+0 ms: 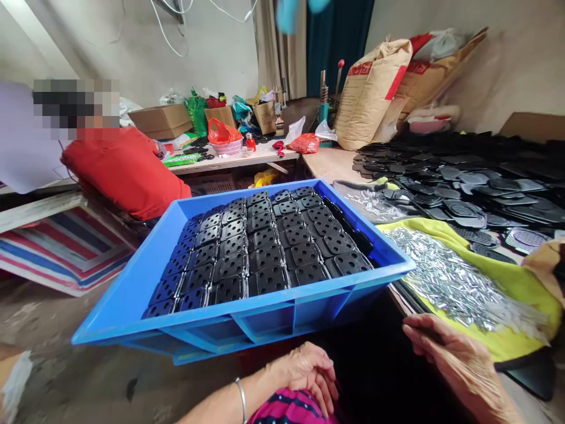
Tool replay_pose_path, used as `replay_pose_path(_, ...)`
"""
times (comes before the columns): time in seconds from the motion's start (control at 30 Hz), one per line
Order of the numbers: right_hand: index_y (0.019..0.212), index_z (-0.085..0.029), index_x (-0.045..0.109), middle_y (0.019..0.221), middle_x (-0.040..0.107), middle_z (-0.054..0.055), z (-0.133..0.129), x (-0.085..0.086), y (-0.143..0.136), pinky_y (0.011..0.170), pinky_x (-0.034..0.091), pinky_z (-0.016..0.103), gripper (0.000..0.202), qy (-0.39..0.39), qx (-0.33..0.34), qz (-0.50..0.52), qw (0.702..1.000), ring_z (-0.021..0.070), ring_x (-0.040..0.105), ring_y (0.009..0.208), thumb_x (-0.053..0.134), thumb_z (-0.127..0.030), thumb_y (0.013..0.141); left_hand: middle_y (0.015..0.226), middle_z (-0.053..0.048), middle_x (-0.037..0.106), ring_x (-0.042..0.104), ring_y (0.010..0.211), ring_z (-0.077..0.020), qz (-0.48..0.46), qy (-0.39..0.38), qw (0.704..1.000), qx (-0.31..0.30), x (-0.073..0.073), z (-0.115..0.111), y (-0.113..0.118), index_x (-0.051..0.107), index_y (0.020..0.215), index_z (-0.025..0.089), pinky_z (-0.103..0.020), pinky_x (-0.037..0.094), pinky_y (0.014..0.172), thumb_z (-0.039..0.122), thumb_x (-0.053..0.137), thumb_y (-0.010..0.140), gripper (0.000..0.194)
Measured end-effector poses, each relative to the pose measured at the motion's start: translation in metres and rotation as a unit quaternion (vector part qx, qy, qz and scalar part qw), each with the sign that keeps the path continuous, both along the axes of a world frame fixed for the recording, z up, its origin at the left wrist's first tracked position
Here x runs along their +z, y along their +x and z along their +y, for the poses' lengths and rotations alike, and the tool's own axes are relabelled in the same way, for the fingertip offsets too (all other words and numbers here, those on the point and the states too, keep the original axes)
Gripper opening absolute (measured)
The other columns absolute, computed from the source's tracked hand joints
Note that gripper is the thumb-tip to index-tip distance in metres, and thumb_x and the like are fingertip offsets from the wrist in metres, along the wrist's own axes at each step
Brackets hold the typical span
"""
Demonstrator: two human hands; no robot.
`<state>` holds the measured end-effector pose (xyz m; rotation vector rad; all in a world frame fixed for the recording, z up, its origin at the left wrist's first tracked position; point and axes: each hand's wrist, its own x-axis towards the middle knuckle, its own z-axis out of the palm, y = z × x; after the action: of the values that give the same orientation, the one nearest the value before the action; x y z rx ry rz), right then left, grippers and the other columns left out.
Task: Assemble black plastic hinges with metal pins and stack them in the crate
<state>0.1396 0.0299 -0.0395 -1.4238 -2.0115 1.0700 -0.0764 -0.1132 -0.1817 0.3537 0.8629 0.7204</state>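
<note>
A blue plastic crate (247,315) stands in front of me, filled with rows of black plastic parts (267,256) with round holes. My left hand (309,371), with a bangle on its wrist, rests above the patterned cloth on my lap, below the crate's front wall. Its fingers are loosely curled and apart, with nothing in them. At the table's edge lies my right hand (445,347), fingers stretched forward, beside a yellow-green cloth (525,288). I see nothing held in it. A heap of small shiny metal pins (450,277) lies on that cloth.
Black flat parts (494,182) are piled at the right. Paper sacks (373,88) stand behind them. A person in a red top (126,171) sits at the left near a back bench with a pink basket (227,147), a cardboard box (161,121) and a lever press (324,109).
</note>
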Motion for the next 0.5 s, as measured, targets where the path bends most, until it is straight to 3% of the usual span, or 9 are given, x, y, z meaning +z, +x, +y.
replay_pose_path(0.2, 0.077, -0.020, 0.063, 0.049, 0.059, 0.001, -0.003, 0.013, -0.007, 0.046, 0.041, 0.027, 0.038, -0.001, 0.006, 0.005, 1.000, 0.0167, 0.055, 0.047, 0.053, -0.054, 0.066, 0.055, -0.014, 0.062, 0.063, 0.050, -0.0309, 0.009, -0.004, 1.000, -0.010, 0.002, -0.001, -0.001, 0.054, 0.065, 0.012, -0.046, 0.046, 0.046, 0.029, 0.054, 0.056, 0.020)
replay_pose_path(0.5, 0.074, -0.019, 0.063, 0.047, 0.056, 0.000, -0.004, 0.016, -0.007, 0.044, 0.040, 0.025, 0.033, -0.006, 0.007, 0.043, 0.999, 0.0146, 0.052, 0.045, 0.056, -0.050, 0.067, 0.057, -0.013, 0.063, 0.064, 0.052, -0.0298, 0.012, 0.000, 1.000, -0.022, 0.012, 0.001, 0.000, 0.053, 0.071, 0.012, -0.047, 0.046, 0.049, 0.030, 0.054, 0.063, 0.019)
